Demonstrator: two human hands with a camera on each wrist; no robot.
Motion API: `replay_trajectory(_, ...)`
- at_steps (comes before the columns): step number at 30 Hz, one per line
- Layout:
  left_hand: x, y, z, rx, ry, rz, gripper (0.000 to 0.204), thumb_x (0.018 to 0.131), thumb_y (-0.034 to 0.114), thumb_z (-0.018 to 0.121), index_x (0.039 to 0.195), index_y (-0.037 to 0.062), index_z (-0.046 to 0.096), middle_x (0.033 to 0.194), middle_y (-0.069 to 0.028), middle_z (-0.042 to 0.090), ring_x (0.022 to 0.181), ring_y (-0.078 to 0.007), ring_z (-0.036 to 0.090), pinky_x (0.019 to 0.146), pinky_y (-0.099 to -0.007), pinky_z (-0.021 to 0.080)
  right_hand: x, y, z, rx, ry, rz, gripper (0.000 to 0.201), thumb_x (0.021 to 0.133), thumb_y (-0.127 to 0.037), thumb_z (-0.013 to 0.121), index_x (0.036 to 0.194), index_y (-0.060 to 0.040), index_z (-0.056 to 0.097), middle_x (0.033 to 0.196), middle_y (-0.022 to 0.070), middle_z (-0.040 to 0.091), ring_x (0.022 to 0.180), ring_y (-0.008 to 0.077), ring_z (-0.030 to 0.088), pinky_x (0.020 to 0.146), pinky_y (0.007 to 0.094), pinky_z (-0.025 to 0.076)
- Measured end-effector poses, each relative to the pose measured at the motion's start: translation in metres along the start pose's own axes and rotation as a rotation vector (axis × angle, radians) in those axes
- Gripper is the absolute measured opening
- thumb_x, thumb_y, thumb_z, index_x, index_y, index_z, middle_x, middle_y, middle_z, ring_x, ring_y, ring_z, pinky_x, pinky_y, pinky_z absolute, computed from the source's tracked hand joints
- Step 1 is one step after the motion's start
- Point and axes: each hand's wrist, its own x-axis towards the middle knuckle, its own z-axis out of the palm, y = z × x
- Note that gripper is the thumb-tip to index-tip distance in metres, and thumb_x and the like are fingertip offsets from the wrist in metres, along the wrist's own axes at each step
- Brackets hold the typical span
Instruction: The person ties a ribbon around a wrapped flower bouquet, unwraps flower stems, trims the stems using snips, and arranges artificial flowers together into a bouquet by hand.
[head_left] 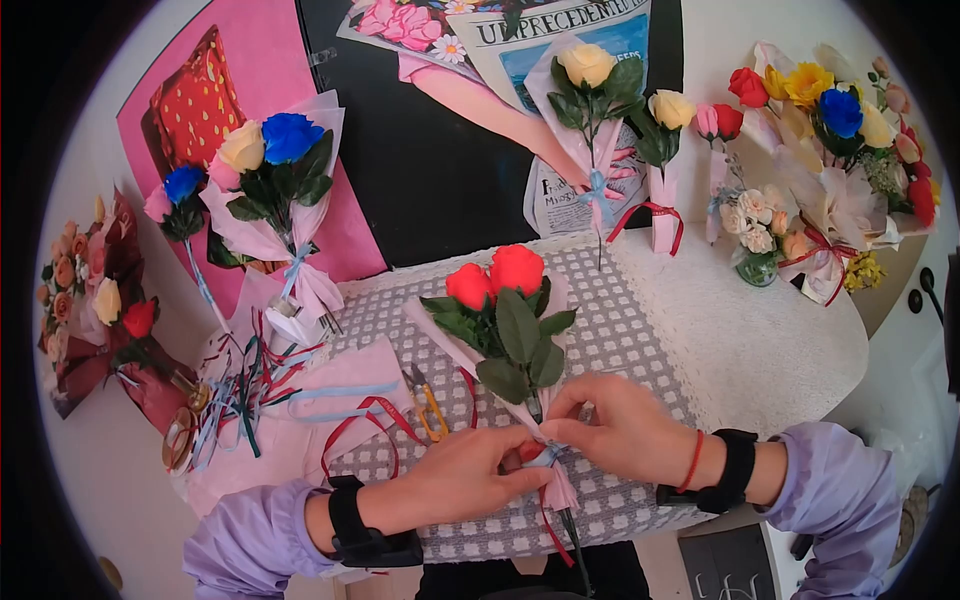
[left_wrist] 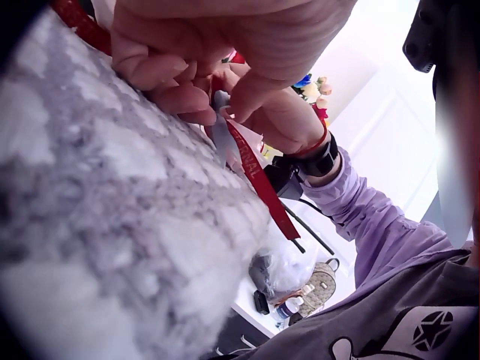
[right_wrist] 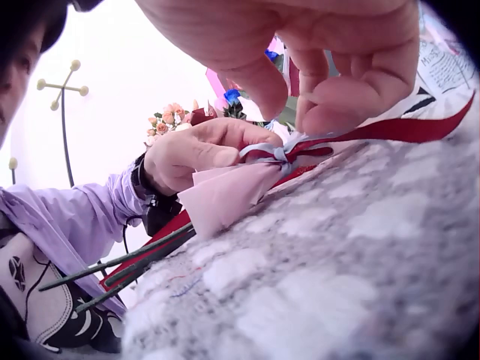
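A small bouquet of two red roses with green leaves, wrapped in pale pink paper, lies on the grey-and-white checked cloth. Light blue ribbon and red ribbon are knotted round its neck. From the left, my left hand pinches the blue ribbon beside the knot between thumb and curled fingers. Across the knot, my right hand has its thumb and index fingertips close together, pinching ribbon. A red ribbon tail with lettering hangs below the knot. Green stems stick out under the paper.
Yellow-handled cutters lie left of the bouquet, near loose ribbons and pink paper sheets. Wrapped blue and cream roses stand at back left. More bouquets stand at back right; a dark bouquet is far left.
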Motion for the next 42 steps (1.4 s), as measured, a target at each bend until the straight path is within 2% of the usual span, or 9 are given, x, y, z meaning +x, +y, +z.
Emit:
replay_trajectory(2,-0.002,0.005,-0.002,0.111,0.046,0.019,0.025,0.082,0.03,0.056,0.088,0.0056,0.055,0.062,-0.0067,0.056,0.059,-0.0215,0.056,0.054,-0.0349,0.04,-0.004,-0.003,-0.007,-0.022,0.035,0.01,0.016,0.077,-0.018,0.057,0.076,-0.0023,0.061,0.071,0.0153,0.061,0.069,0.0306,0.059,0.063,0.0381,0.045)
replay_trajectory(5,-0.003,0.003,-0.004,0.115,0.095,0.044,0.023,0.083,0.028,0.055,0.089,0.0062,0.053,0.061,-0.007,0.056,0.059,-0.0218,0.056,0.054,-0.0352,0.041,-0.006,0.003,-0.016,-0.085,0.007,0.048,0.016,0.078,-0.018,0.056,0.079,-0.0032,0.062,0.072,0.0151,0.061,0.07,0.0303,0.059,0.063,0.0376,0.045)
replay_trajectory(8,0.0,0.006,-0.006,0.057,0.107,0.06,0.019,0.085,0.021,0.056,0.089,0.003,0.05,0.063,-0.0012,0.05,0.055,-0.0071,0.045,0.049,-0.0247,0.035,-0.005,0.01,-0.016,-0.086,-0.089,0.073,0.016,0.078,-0.017,0.056,0.08,-0.0027,0.063,0.071,0.0152,0.061,0.069,0.0301,0.059,0.062,0.037,0.045)
replay_trajectory(12,0.004,0.008,-0.006,0.131,0.148,0.086,0.017,0.084,0.019,0.056,0.087,0.0028,0.051,0.06,-0.002,0.051,0.054,-0.0079,0.047,0.049,-0.0256,0.037,-0.006,-0.006,-0.022,-0.03,-0.248,0.278,0.018,0.077,-0.017,0.057,0.077,-0.0005,0.064,0.067,0.0156,0.061,0.065,0.0285,0.061,0.059,0.0362,0.046)
replay_trajectory(19,0.008,0.01,-0.004,0.193,0.241,0.168,0.012,0.082,0.012,0.056,0.089,0.0026,0.053,0.06,-0.0042,0.055,0.051,-0.0097,0.049,0.048,-0.0259,0.037,0.001,0.012,-0.01,0.088,-0.168,0.167,0.015,0.076,-0.014,0.057,0.077,0.0,0.064,0.066,0.0145,0.061,0.062,0.0259,0.061,0.058,0.0339,0.046)
replay_trajectory(21,0.01,0.009,-0.003,0.178,0.24,0.162,0.013,0.082,0.012,0.056,0.09,0.0022,0.053,0.06,-0.004,0.055,0.051,-0.0092,0.049,0.048,-0.0255,0.037,0.004,0.014,-0.008,0.14,-0.192,0.136,0.013,0.081,-0.007,0.055,0.086,0.0026,0.062,0.061,0.0032,0.056,0.051,0.0071,0.052,0.045,0.0218,0.042)
replay_trajectory(24,0.011,0.005,-0.003,0.173,0.251,0.119,0.013,0.084,0.012,0.055,0.091,0.0015,0.054,0.061,-0.0016,0.055,0.053,-0.0065,0.049,0.049,-0.0236,0.037,0.005,0.013,-0.006,0.169,-0.167,0.078,0.012,0.08,-0.005,0.056,0.085,0.0025,0.062,0.062,0.0033,0.057,0.053,0.0059,0.05,0.047,0.0219,0.042)
replay_trajectory(27,0.013,-0.002,-0.002,0.044,0.254,0.129,0.011,0.085,0.011,0.053,0.091,0.0008,0.054,0.062,0.0011,0.055,0.055,-0.0039,0.048,0.049,-0.0214,0.037,0.002,0.015,-0.004,0.149,-0.1,0.015,0.012,0.072,-0.01,0.06,0.078,0.0003,0.063,0.069,0.0137,0.062,0.063,0.0245,0.061,0.059,0.0324,0.046)
replay_trajectory(42,0.011,0.007,-0.002,0.121,0.231,0.131,0.008,0.084,0.009,0.054,0.088,0.0015,0.056,0.061,0.0018,0.055,0.051,-0.0018,0.048,0.043,-0.0189,0.036,-0.003,0.002,-0.006,0.063,-0.097,0.066,0.012,0.071,-0.012,0.06,0.074,-0.0015,0.064,0.069,0.0143,0.062,0.065,0.0268,0.062,0.06,0.0335,0.047)
